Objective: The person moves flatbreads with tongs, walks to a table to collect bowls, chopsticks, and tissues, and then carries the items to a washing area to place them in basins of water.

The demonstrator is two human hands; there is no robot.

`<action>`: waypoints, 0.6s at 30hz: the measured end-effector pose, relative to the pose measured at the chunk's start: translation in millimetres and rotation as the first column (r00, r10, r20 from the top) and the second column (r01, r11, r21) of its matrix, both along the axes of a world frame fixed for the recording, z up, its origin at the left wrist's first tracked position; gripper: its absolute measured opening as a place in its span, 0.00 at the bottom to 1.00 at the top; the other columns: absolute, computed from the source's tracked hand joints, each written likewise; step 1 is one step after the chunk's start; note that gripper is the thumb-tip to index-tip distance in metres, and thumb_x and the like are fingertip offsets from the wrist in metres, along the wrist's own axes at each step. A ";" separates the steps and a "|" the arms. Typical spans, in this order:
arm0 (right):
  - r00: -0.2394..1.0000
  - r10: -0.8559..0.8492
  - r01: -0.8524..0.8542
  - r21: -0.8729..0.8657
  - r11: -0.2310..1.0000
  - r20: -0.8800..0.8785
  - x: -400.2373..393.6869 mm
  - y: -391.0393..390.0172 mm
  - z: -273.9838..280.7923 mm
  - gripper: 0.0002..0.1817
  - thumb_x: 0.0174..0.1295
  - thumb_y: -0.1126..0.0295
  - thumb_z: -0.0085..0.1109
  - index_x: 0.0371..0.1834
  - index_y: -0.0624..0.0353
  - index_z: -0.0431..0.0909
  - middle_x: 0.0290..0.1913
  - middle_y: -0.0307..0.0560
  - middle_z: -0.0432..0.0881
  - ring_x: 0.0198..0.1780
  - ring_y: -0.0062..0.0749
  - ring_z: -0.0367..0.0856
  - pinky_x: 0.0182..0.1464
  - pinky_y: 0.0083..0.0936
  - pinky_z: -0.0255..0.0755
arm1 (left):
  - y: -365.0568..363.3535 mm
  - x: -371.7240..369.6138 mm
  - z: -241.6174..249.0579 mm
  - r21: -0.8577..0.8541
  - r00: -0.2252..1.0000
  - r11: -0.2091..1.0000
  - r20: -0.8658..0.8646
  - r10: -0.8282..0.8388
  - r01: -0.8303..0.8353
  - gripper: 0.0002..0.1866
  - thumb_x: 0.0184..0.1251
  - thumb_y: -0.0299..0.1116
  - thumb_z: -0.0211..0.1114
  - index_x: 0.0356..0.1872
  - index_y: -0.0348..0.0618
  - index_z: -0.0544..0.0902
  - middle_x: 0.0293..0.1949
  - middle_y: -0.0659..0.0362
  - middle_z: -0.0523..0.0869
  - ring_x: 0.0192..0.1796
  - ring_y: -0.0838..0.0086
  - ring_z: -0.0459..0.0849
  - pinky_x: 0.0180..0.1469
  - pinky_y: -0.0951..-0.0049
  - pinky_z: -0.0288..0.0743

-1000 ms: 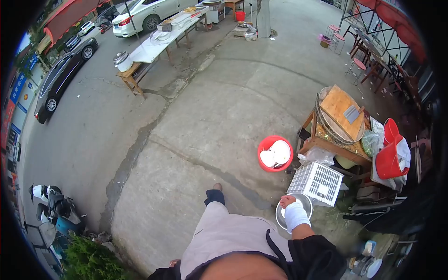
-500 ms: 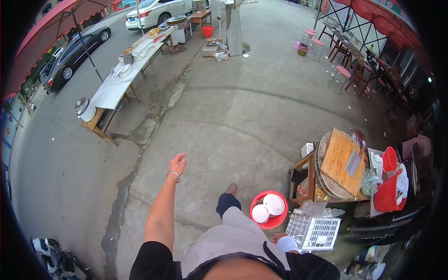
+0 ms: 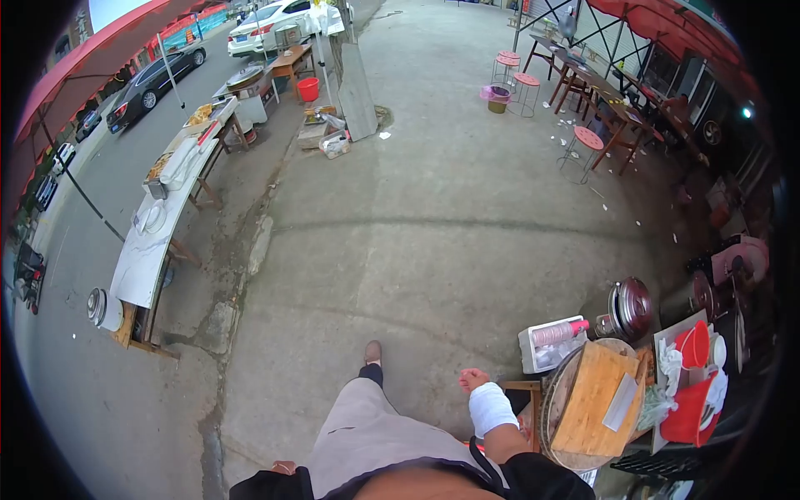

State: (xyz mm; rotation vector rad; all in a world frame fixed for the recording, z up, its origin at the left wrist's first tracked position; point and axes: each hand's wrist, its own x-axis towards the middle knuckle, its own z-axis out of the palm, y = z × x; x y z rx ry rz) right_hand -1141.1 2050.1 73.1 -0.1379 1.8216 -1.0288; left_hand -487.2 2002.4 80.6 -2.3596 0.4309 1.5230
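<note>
the grey concrete ground (image 3: 375,267) carries red-topped stools (image 3: 587,137), a bin (image 3: 497,102) and a long white-topped table (image 3: 137,275) with white dishes (image 3: 152,219) on it, while at the right a wooden board (image 3: 593,400) lies across a round tray (image 3: 556,398).

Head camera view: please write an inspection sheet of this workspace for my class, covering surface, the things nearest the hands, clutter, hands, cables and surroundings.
Surface: grey concrete ground, marked by dark lines.
Nearest things: wooden board resting on a round tray, with a flat grey piece on top; white box beside them.
Clutter: red tubs right of the board; white scraps on the ground.
Hands: right hand with a white wrap behind it, nothing seen held; left hand mostly hidden, grip unclear.
Cables: nothing seen.
Surroundings: long table on the left, pink-topped stools, white car, black car.
</note>
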 end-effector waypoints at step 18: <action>0.629 -0.769 0.644 0.477 0.598 0.115 -309.8 -284.7 -11.4 0.06 0.58 0.72 0.52 0.31 0.60 0.79 0.27 0.48 0.82 0.24 0.33 0.79 0.24 0.32 0.73 | -861.1 -837.0 125.0 -0.943 0.564 0.278 -0.132 -0.815 0.181 0.19 0.55 0.28 0.56 0.50 0.40 0.77 0.29 0.55 0.84 0.28 0.72 0.82 0.29 0.72 0.75</action>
